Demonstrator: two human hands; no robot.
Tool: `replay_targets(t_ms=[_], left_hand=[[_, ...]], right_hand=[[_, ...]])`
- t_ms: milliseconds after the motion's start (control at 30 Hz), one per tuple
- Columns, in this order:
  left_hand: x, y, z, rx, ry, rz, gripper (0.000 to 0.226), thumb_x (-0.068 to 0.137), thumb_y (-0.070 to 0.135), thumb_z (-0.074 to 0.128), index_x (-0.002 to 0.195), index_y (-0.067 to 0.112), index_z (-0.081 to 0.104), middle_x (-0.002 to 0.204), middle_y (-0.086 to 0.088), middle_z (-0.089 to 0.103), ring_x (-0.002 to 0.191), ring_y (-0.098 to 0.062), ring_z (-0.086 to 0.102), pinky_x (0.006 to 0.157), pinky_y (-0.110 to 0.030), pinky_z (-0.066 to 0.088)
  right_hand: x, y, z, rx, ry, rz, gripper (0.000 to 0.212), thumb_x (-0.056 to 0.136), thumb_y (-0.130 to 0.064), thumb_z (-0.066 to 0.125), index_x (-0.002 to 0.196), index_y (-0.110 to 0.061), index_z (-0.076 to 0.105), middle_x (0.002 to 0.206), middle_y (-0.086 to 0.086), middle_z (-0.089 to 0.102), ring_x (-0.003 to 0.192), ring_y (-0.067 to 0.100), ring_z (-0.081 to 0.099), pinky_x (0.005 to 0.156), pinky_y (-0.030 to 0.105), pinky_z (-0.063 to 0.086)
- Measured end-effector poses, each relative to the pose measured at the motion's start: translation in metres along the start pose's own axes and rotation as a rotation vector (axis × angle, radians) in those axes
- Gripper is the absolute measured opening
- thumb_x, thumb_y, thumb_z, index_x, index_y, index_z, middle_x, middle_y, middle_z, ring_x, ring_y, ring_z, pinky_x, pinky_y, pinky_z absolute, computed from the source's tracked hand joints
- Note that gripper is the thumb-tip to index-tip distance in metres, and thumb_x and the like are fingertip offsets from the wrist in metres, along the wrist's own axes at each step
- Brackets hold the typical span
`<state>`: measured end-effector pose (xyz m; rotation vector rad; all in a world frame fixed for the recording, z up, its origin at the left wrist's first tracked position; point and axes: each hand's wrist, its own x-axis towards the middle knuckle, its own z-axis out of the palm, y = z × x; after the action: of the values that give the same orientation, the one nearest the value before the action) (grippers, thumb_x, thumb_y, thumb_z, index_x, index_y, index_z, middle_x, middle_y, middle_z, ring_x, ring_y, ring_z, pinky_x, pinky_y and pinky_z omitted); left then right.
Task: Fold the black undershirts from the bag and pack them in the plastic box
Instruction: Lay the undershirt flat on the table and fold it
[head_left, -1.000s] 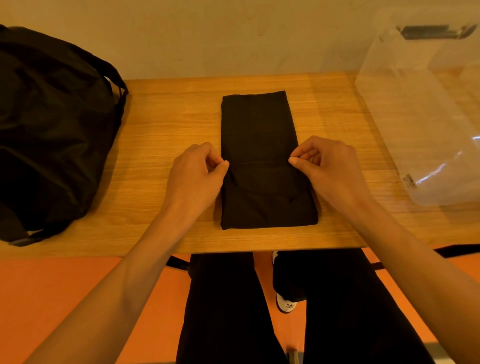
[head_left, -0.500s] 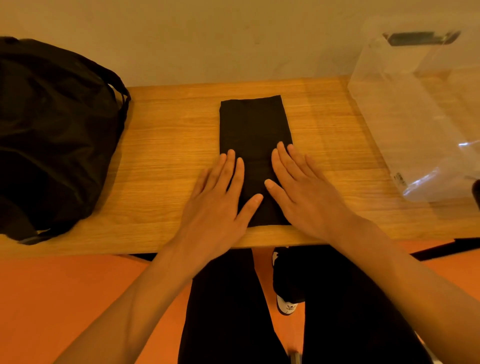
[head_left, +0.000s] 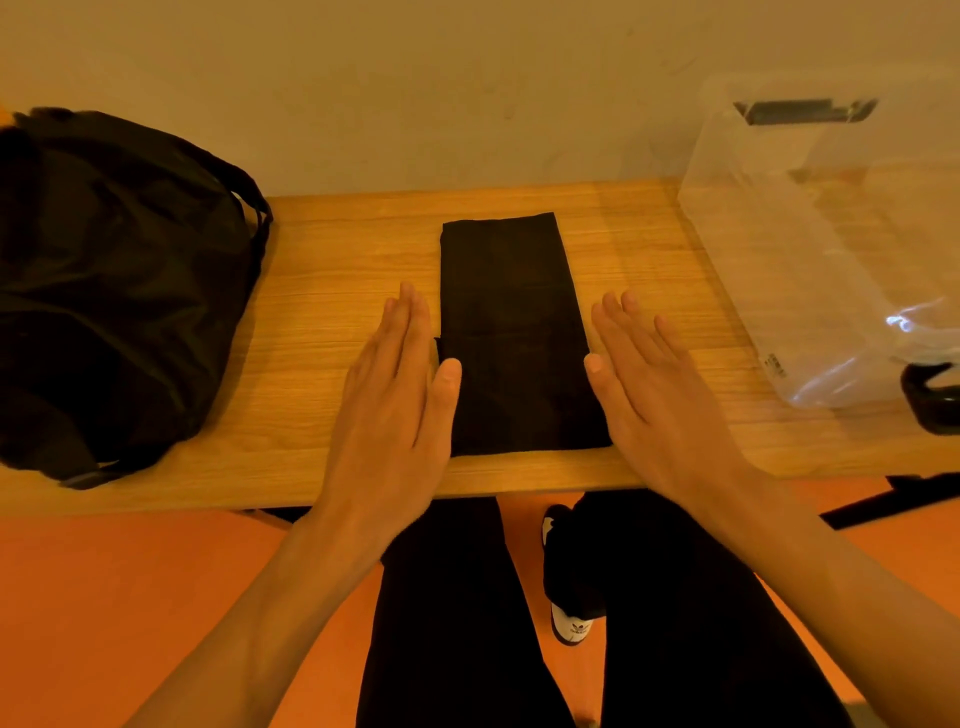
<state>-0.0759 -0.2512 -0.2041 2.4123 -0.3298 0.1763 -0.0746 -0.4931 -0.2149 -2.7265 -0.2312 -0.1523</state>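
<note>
A black undershirt (head_left: 511, 322), folded into a long narrow strip, lies in the middle of the wooden table (head_left: 332, 270), running from the near edge toward the wall. My left hand (head_left: 392, 395) is flat with straight fingers along the strip's left side, its thumb tip on the cloth. My right hand (head_left: 660, 395) is flat along the right side, thumb at the cloth's edge. The black bag (head_left: 109, 280) sits on the table's left end. The clear plastic box (head_left: 826, 249) stands at the right end; nothing is visible inside it.
The table backs onto a plain wall. A black handle-like object (head_left: 930, 397) shows at the right edge beside the box. Below the near table edge are my legs in black trousers, a shoe and an orange floor.
A second ago both hands pinched the strip's side edges. They then pressed flat on top of the cloth, and now they have slid apart to its left and right sides.
</note>
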Motion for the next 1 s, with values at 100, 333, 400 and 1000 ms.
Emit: replay_targets(t_ms=[100,333,400,1000], left_hand=[[-0.006,-0.003,-0.002,0.070,0.012,0.009,0.069,0.104,0.057,0.025,0.162,0.022,0.015,0.170,0.009,0.004,0.154,-0.001,0.000,0.125,-0.029,0.009],[-0.002,-0.017,0.009,0.302,-0.292,0.043,0.073,0.098,0.069,0.006,0.161,0.032,-0.006,0.168,0.009,-0.014,0.153,-0.006,-0.015,0.127,-0.033,0.001],[-0.010,-0.016,-0.001,0.055,-0.118,-0.100,0.073,0.098,0.065,0.023,0.161,0.028,0.017,0.166,0.012,0.014,0.153,-0.008,0.009,0.121,-0.026,0.018],[-0.025,-0.015,-0.012,-0.083,-0.157,-0.156,0.016,0.090,0.021,0.073,0.085,0.032,0.063,0.092,0.014,0.059,0.094,-0.009,0.054,0.081,-0.025,0.045]], right_hand=[[-0.008,-0.006,0.001,-0.061,-0.048,-0.094,0.066,0.104,-0.052,0.009,0.161,-0.018,0.012,0.168,-0.001,0.004,0.154,0.006,-0.009,0.127,0.033,-0.002],[0.002,-0.015,0.013,-0.227,-0.183,-0.089,0.078,0.096,-0.063,-0.003,0.161,-0.020,0.002,0.169,0.001,-0.003,0.155,0.014,-0.011,0.126,0.036,-0.004],[-0.009,-0.012,0.008,-0.070,-0.036,-0.014,0.071,0.103,-0.060,0.017,0.159,-0.017,0.024,0.165,0.005,0.023,0.153,0.021,0.018,0.124,0.035,0.017],[-0.039,-0.005,-0.013,0.284,-0.067,0.301,0.022,0.092,-0.033,0.070,0.073,-0.035,0.060,0.081,-0.011,0.057,0.078,0.006,0.052,0.073,0.027,0.040]])
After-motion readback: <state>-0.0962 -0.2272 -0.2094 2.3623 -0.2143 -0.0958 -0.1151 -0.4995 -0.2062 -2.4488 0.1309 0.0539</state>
